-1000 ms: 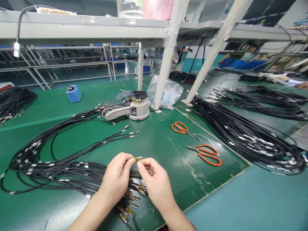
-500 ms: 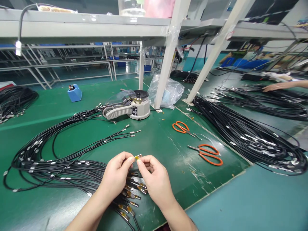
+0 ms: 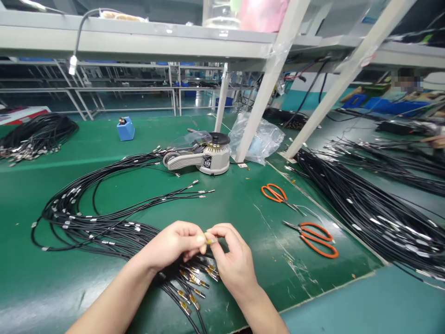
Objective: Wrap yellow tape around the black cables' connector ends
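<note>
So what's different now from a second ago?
The view has swung left, so most things sit further right in the picture. The left hand and right hand have closed in around the yellow-taped piece, hiding more of its metal tip; neither has let go. A co-worker's hand, blurred at the right edge, reached in, then apparently drew back. The orange scissors and grey machine stayed put.

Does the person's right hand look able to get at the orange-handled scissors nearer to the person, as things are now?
Probably yes: between the right hand and those scissors only green tabletop shows. However, its fingers seem occupied with a small yellow-taped piece, so it would likely need freeing.
</note>
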A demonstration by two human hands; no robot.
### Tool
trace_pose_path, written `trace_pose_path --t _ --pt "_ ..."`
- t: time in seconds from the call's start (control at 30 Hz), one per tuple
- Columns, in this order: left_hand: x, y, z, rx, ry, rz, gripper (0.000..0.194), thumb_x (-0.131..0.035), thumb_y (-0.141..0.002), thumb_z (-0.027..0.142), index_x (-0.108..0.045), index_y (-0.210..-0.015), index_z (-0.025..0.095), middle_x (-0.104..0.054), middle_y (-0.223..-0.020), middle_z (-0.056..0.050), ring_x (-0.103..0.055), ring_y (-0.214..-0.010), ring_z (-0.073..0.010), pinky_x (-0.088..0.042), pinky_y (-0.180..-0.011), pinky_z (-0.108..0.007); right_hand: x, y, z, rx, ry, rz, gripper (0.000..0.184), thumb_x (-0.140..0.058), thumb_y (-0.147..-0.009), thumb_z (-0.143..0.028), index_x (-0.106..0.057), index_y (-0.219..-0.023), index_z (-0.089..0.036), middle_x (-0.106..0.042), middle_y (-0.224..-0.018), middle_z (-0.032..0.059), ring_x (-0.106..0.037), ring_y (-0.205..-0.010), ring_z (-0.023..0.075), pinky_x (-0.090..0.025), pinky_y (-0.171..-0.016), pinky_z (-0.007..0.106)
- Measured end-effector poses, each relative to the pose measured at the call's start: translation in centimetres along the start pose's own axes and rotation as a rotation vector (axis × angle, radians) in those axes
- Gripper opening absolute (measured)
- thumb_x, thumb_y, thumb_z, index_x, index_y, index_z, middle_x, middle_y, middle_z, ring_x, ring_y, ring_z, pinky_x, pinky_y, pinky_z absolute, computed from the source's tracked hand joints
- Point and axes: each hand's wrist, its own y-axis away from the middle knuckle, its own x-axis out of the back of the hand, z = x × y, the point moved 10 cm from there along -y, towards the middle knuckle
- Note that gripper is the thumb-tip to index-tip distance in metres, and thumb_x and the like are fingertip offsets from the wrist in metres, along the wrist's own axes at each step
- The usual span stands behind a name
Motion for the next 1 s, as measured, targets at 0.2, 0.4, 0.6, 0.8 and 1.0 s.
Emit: trace_pose_path --t 0.2,0.4,0.6,0.8,1.0 --pt "0.4 0.5 1.1 -0.07 -0.197 0.128 0.025 -0.053 -0.08 0.036 -0.055 -0.066 0.016 -0.046 -0.054 0.005 -0.039 -0.05 -0.0086 -0.031 -0.051 -0.022 2.0 -0.9 2.4 -0.171 -0.087 0.016 0.021 -0.055 -0.086 -0.024 -0.059 -0.106 -0.021 -0.068 -0.092 0.0051 -0.064 -0.08 0.0168 -0.052 -0.077 0.031" --pt "0.7 1.3 3.5 -0.28 -0.561 0.32 0.016 -0.05 -0.086 0.024 -0.059 -0.074 0.018 -0.059 -0.072 0.002 -0.051 -0.07 -0.0124 -0.039 -0.067 -0.024 2.5 -0.5 2.5 -0.317 -0.306 -0.152 0.009 -0.063 -0.082 -0.026 -0.066 -0.086 -0.019 -0.068 -0.081 0.0031 -0.065 -0.074 0.016 -0.053 -0.068 0.026" --pt "-0.9 2.3 4.7 -0.51 -0.723 0.229 0.009 -0.055 -0.086 0.017 -0.062 -0.092 0.02 -0.061 -0.083 0.0 -0.054 -0.082 -0.0128 -0.042 -0.075 -0.025 4.2 0.5 -2.1 0.203 -0.119 -0.08 0.023 -0.061 -0.081 -0.004 -0.068 -0.091 -0.024 -0.064 -0.082 0.0012 -0.061 -0.076 0.0132 -0.05 -0.069 0.024" --pt "-2.7 2.4 4.7 -0.55 -0.78 0.086 0.019 -0.056 -0.087 0.02 -0.064 -0.105 0.019 -0.063 -0.087 -0.003 -0.055 -0.084 -0.0144 -0.045 -0.077 -0.026 4.3 1.9 -2.5 0.328 -0.068 -0.07 0.036 -0.06 -0.08 0.001 -0.067 -0.101 -0.027 -0.065 -0.085 0.0014 -0.061 -0.078 0.0141 -0.052 -0.069 0.026" --pt "-3.5 2.3 4.7 -0.6 -0.813 0.091 0.021 -0.05 -0.09 0.019 -0.071 -0.093 0.022 -0.066 -0.076 -0.003 -0.056 -0.075 -0.0144 -0.045 -0.069 -0.026 3.9 1.8 -2.0 0.223 -0.093 -0.064 0.022 -0.062 -0.079 -0.005 -0.068 -0.09 -0.024 -0.066 -0.078 0.0014 -0.063 -0.072 0.0155 -0.053 -0.064 0.027"
